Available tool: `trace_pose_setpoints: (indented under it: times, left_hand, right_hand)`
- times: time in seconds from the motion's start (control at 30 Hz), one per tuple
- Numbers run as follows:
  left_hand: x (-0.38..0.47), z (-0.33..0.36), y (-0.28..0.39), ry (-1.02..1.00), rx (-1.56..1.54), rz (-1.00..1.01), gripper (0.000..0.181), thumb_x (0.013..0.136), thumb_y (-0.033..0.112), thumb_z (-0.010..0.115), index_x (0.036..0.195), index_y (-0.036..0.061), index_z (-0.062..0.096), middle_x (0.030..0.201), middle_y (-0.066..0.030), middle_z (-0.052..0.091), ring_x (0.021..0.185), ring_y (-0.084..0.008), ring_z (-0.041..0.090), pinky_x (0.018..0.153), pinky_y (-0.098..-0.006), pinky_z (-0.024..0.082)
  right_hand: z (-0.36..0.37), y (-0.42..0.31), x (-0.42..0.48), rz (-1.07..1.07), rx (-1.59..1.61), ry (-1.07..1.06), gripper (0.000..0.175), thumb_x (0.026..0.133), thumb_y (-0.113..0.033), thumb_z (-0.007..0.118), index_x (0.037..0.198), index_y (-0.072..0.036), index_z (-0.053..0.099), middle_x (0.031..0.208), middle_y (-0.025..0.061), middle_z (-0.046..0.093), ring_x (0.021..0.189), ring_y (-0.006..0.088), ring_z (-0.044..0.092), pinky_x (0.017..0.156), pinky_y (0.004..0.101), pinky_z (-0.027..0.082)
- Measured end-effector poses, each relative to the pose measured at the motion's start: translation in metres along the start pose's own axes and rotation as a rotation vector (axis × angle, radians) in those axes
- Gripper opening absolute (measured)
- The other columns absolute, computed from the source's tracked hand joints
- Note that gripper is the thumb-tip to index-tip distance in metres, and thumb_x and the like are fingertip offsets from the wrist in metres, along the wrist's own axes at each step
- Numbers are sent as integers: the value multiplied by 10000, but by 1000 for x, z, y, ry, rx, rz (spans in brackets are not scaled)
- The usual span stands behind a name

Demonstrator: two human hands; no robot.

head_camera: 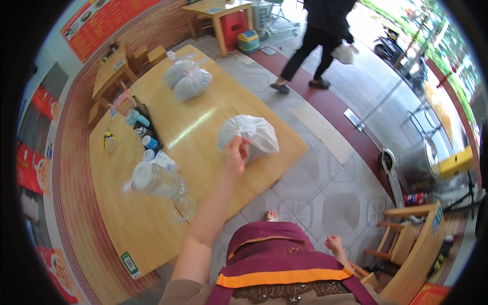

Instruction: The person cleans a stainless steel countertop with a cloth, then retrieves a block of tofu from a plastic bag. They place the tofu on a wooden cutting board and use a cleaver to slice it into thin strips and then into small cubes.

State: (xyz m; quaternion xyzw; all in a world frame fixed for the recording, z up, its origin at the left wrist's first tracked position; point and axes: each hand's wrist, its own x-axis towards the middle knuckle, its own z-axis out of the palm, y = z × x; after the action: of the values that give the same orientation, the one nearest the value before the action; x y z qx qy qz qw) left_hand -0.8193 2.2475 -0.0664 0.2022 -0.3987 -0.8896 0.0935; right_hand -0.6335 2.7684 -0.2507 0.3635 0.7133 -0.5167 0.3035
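A tied white plastic bag, rounded and full, rests near the right edge of the wooden table. Over its near side my left hand reaches out, with thumb and fingers pinched at the bag's gathered top. What is inside the bag cannot be made out. My right hand hangs low beside the maroon apron, its fingers curled with nothing visible in them. Farther up the table sit two more tied plastic bags, a front one and one behind it.
On the table's left stand a lidded clear pitcher, a glass cup and a dark condiment tray with bottles. A person carrying a bag walks by the doorway. Wooden chairs are at lower right.
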Motion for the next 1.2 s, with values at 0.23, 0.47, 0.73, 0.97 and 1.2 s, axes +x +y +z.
trace_pose_setpoints:
  times: [0.23,0.47,0.73,0.97,1.2]
  left_hand:
    - [-102,-25,-43,79,201,-173,190,929,264,505,1001,105,581,867,-24,633,643,-44,511,602,-210,445]
    - [-335,-152,-130,194,786,-192,210,906,248,500,947,67,597,821,-30,630,703,-104,563,644,-250,457]
    - [-690,-352,-251,1602,-36,177,158,844,166,544,937,70,628,758,-52,644,642,-142,602,560,-273,471]
    - [-956,-300,-487,2326,-91,-355,99,718,102,628,812,70,623,795,-113,636,798,-270,617,681,-388,470]
    - [-972,-354,-395,2125,-222,-442,230,691,23,552,879,127,631,769,-168,623,755,-316,619,673,-395,474]
  right_hand:
    - [40,-68,-11,49,-390,-76,155,808,-73,544,917,21,601,699,91,604,554,165,602,447,280,470]
    - [139,-145,20,-256,-658,-299,158,828,-107,547,900,21,604,719,88,615,591,156,615,490,266,483]
    - [351,-123,-56,-636,-1517,-506,122,812,-117,530,736,-23,545,600,90,554,464,179,561,333,297,407]
    - [562,116,-295,-452,-1667,-1171,111,861,-153,525,792,-67,539,625,21,530,487,94,503,420,234,403]
    - [661,269,-405,-406,-2101,-1135,92,825,-115,524,847,-44,579,670,54,551,554,146,554,468,239,441]
